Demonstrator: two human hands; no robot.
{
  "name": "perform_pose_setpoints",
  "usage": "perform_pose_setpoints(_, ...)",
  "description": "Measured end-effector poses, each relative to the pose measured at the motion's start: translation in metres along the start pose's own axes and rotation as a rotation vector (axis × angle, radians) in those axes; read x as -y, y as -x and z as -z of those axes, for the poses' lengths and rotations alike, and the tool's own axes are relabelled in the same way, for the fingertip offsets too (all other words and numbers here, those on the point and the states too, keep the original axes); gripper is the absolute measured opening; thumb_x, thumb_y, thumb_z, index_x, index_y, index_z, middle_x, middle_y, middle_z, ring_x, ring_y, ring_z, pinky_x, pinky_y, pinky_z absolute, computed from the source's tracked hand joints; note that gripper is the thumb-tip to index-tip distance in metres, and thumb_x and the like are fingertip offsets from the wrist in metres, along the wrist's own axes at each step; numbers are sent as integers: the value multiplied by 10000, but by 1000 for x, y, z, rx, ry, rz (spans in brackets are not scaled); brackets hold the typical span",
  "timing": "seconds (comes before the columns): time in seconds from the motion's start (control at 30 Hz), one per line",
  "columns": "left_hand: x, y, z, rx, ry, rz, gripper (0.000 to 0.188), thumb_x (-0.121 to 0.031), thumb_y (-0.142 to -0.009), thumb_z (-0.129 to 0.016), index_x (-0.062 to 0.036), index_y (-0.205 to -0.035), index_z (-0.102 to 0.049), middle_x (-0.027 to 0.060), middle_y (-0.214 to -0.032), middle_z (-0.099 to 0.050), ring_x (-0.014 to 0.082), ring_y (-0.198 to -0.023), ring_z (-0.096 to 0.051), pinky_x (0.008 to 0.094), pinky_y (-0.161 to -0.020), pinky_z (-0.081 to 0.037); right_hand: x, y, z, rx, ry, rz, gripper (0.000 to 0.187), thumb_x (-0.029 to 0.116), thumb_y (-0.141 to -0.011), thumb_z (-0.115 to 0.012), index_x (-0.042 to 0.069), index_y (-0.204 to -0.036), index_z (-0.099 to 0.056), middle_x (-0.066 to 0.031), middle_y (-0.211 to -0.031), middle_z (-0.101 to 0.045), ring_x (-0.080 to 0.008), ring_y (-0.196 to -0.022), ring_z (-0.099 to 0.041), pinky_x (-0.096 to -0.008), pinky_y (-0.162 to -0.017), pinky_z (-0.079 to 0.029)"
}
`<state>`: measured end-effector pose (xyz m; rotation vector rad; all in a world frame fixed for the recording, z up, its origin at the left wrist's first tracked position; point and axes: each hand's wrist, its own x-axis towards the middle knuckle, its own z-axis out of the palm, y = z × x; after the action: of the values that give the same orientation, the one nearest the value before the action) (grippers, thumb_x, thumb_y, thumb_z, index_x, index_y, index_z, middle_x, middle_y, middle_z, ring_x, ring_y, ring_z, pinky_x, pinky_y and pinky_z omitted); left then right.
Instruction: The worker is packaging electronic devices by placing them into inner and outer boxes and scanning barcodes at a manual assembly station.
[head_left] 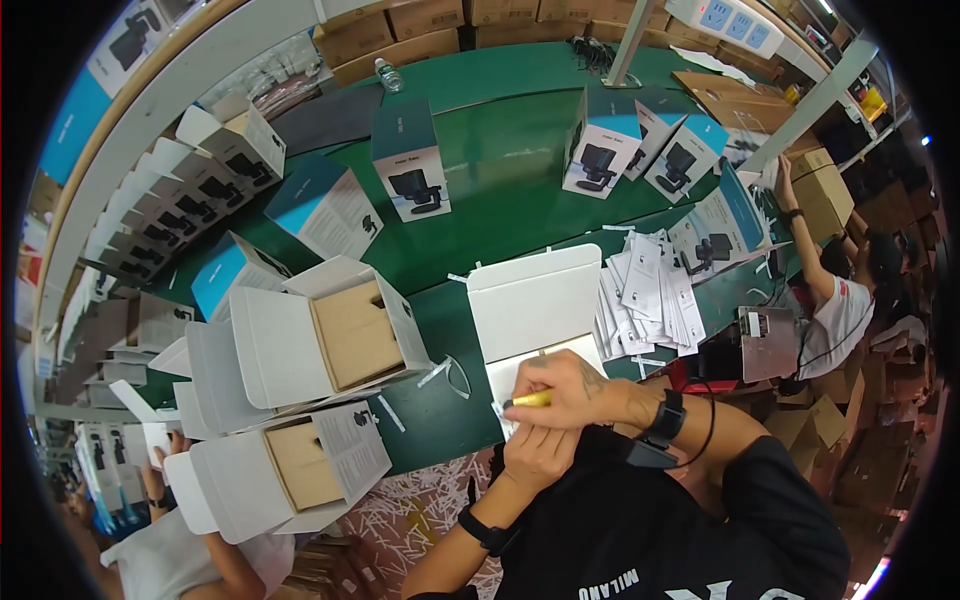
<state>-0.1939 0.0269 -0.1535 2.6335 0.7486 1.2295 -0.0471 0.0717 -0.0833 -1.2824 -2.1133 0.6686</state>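
An open white box (535,310) stands in front of me with its lid folded back. My right hand (572,392) is over its near part, fingers closed round a short yellow tool (532,399) with a dark end; its exact kind does not show. Just below, my left hand (541,455) is closed at the box's near edge, touching or almost touching the right. What its fingers hold, if anything, is hidden. A heap of white printed leaflets (650,290) lies right beside the box.
Two open boxes with cardboard inserts (362,340) stand at left. Closed printed boxes (408,165) stand farther back on the green table (500,150), near a plastic bottle (388,76). Co-workers (845,310) are at right and lower left. Paper strips (430,500) litter the floor.
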Motion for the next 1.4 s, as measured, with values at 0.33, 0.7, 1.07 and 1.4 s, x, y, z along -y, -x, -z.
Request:
perform_pose_setpoints(0.33,-12,-7,31,251,-114,64,280,-159,-905,-654,36,-1097,-713,172,-1226,-684,285,-1178,-638,420,-1052,-470,-47,72,113,40,412,-372,283,276,-815,-815,36,-846,-667,-145,-796,-686,-292,-697,-680,-397,-633,-534)
perform_pose_setpoints(0.7,0,-26,39,118,148,177,278,-208,-867,-717,19,-1028,-729,155,-1132,-732,279,-1071,-701,435,-1022,-487,-101,-39,114,-198,-606,-616,320,330,-963,-682,13,-963,-725,-59,-667,-611,-149,-599,-577,-320,-568,-478)
perform_pose_setpoints(1.07,22,-57,74,-33,1500,1020,230,-71,-941,-642,14,-1153,-662,94,-1079,-718,213,-1028,-672,384,-916,-506,67,33,111,-54,266,-83,172,157,-930,-617,14,-942,-712,-117,-723,-641,-305,-650,-642,-371,-610,-503)
perform_pose_setpoints(1.4,45,-6,65,187,1573,1063,342,-112,-940,-604,7,-1261,-609,107,-1270,-649,226,-1192,-601,380,-1012,-461,107,63,80,-126,-13,-549,253,267,-1005,-566,41,-938,-661,-176,-750,-656,-383,-687,-655,-458,-624,-513)
